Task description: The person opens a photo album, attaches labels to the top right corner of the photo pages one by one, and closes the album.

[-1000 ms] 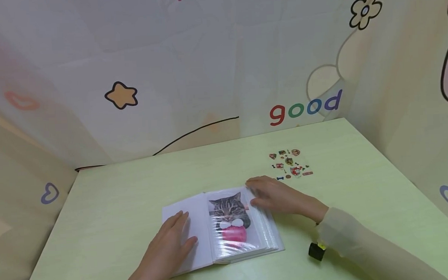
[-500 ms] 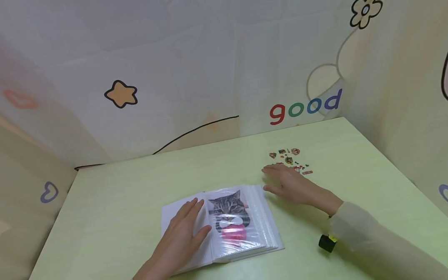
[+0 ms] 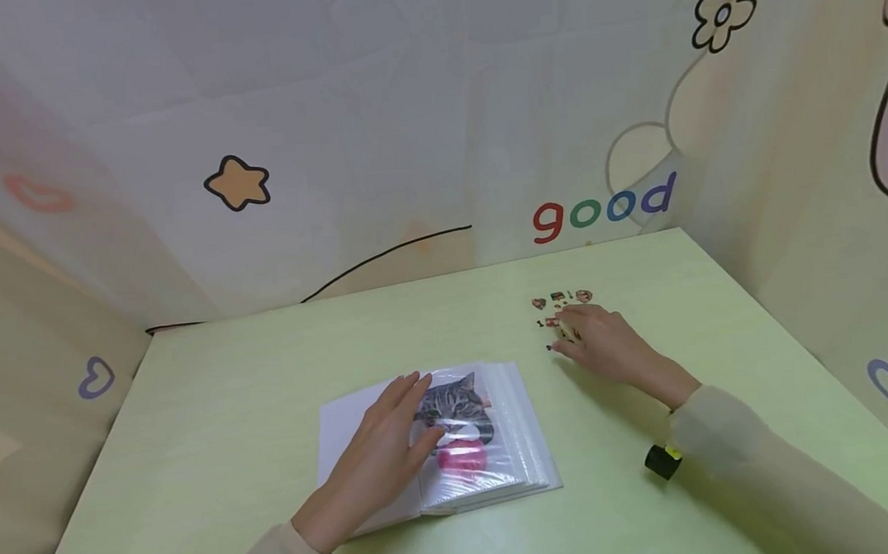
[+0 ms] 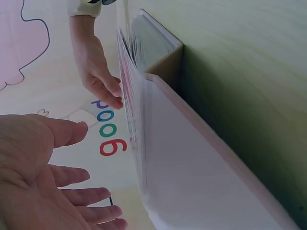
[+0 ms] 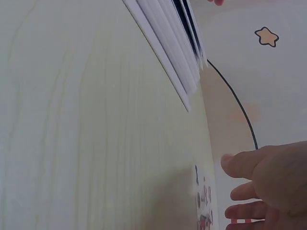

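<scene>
A photo album lies open on the table, its white inside cover to the left and clear sleeves to the right. A picture of a tabby cat with a pink object shows in the top sleeve. My left hand, fingers straight and spread, hovers over the album's middle and hides part of the cat; the left wrist view shows air between palm and album. My right hand is over a group of small colourful stickers, fingers loosely bent, covering several of them. Nothing shows in either hand.
The pale green table meets a printed cloth backdrop at the back and both sides. A small black device is strapped at the right sleeve's cuff, close above the tabletop.
My right hand has left the album's right edge and moved right and away, over the stickers. The left hand has slid right from the inside cover to above the cat picture.
</scene>
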The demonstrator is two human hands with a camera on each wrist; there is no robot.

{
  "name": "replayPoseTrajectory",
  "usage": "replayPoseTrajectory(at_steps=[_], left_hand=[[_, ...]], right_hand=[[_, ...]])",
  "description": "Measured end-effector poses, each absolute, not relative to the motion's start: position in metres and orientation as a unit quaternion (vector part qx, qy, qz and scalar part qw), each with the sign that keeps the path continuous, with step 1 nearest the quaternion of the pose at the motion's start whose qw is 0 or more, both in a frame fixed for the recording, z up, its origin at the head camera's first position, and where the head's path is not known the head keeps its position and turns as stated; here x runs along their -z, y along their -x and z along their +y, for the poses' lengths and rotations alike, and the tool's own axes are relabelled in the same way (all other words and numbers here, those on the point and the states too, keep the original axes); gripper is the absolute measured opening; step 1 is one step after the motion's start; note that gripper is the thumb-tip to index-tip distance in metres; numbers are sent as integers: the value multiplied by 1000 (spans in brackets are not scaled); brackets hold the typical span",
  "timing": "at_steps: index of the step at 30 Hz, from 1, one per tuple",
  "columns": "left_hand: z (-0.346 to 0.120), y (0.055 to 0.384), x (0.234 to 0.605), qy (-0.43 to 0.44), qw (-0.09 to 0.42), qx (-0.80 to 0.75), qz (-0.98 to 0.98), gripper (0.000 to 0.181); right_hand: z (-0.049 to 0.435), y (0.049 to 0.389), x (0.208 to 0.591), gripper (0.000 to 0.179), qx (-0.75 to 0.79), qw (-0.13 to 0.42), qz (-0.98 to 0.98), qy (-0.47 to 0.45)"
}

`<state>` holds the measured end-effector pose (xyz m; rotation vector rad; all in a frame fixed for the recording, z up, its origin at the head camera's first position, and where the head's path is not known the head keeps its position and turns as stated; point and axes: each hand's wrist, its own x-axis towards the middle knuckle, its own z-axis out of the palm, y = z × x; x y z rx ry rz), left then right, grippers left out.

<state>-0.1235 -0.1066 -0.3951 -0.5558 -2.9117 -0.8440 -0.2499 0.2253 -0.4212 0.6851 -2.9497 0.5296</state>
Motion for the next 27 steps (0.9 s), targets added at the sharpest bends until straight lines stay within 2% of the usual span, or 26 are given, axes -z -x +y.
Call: replayPoseTrajectory(at_steps=[11,18,27], left_hand=[[-86,135,391,202,-1,271,-941,65],[-72,141,390,231,5,252,-940,62],[-53,145,390,239,-15,224,-945,60]], right_hand=[[233,263,427,53,-143,16,-973,-181],[232,270,432,55,-115,5,-979,-166],[234,265,434,50,-102,-28,-982,-158]])
